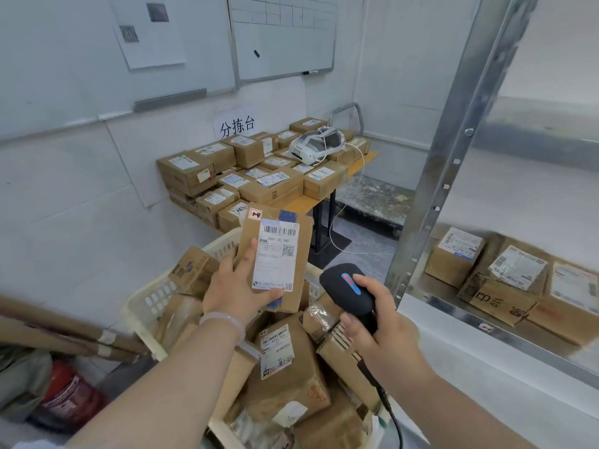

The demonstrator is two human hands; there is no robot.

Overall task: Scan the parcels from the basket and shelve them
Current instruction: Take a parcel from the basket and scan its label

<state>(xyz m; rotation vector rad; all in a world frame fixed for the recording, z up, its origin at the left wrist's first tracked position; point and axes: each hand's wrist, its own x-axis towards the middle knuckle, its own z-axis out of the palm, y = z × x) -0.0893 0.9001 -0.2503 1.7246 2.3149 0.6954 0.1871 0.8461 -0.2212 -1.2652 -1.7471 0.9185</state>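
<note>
My left hand (238, 288) grips a flat cardboard parcel (301, 231) and holds it upright above the basket, its white barcode label facing me. My right hand (379, 328) grips a black handheld scanner (348, 291) with a red and blue trigger, just right of the parcel and slightly lower; the scanner head tilts up toward the label. Below both hands a white plastic basket (152, 299) is heaped with several labelled cardboard parcels (285, 361).
A metal shelf (460, 157) rises on the right; several parcels (505, 280) lie on its lower level. A table (304, 202) by the back wall carries many boxes and a white headset (316, 145). Cardboard tubes and a red-lidded jar (71, 396) sit at left.
</note>
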